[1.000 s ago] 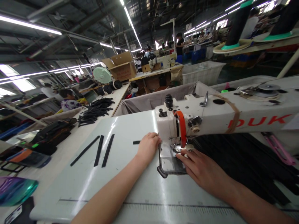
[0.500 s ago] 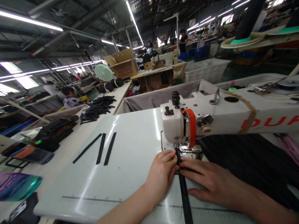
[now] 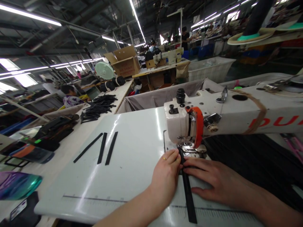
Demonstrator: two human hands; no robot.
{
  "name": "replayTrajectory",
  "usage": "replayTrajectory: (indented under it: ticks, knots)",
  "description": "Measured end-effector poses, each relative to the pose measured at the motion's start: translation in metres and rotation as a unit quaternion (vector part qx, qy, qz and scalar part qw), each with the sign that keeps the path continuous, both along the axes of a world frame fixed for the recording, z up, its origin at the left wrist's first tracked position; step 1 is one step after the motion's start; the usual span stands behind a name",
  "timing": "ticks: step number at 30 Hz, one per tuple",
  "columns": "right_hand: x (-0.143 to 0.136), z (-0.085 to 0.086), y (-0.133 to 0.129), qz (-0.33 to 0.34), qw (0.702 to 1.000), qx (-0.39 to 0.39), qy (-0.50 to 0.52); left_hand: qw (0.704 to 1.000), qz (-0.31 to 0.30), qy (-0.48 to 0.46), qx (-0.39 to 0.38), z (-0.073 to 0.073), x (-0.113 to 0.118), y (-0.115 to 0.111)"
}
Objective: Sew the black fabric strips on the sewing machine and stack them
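Note:
A long black strip (image 3: 188, 195) runs from under the needle area of the white sewing machine (image 3: 180, 123) toward the front edge of the table. My left hand (image 3: 167, 175) is closed at the strip's left edge, its fingertips pressed on it close to the presser foot. On the other side, my right hand (image 3: 210, 179) lies with its fingers spread, the fingertips touching the strip's right edge. Three short black strips (image 3: 101, 148) rest on the pale tabletop (image 3: 134, 138) to the left.
A pile of black strips (image 3: 99, 107) lies on the table beyond. Dark fabric (image 3: 243, 160) spreads right of the machine. At the left edge are a purple-green bottle (image 3: 21, 186) and a phone (image 3: 23, 208). A seated person (image 3: 71, 97) is further back.
The long strip has moved up toward the needle, and its near end now shows on the table. Both hands stay beside it; the view has shifted slightly.

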State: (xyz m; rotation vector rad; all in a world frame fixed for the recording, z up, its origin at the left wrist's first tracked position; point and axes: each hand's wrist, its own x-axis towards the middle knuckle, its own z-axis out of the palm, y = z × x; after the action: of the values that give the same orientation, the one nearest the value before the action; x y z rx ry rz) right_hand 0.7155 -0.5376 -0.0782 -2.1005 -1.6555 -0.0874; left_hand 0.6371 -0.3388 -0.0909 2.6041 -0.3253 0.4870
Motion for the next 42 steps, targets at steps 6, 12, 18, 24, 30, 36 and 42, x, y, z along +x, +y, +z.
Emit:
replayTrajectory:
  ticks: [6,12,18,24,30,36,42]
  knots:
    - [-0.001,0.006,0.003,-0.004,1.000,-0.007,0.016,1.000,0.004,-0.013,0.025,-0.004,0.002,-0.001]
    - [-0.003,0.008,0.004,-0.014,1.000,-0.003,0.007,1.000,0.012,0.016,0.012,-0.001,0.003,0.000]
    - [-0.004,0.006,0.006,-0.021,1.000,0.001,0.010,0.999,0.012,0.020,0.023,-0.004,0.002,-0.001]
    - [0.002,0.002,0.007,-0.036,0.999,0.018,-0.020,0.999,0.022,0.047,-0.003,0.010,0.012,-0.004]
    - [0.001,0.009,0.002,0.024,0.997,0.055,0.037,0.999,0.016,0.047,-0.017,0.012,0.015,-0.004]
    - [-0.001,0.013,0.001,0.039,0.995,0.063,0.062,0.999,0.014,0.044,-0.026,0.009,0.013,-0.004]
    - [0.005,0.009,0.004,0.007,0.998,0.058,0.035,0.998,0.015,0.053,-0.041,0.015,0.011,-0.005]
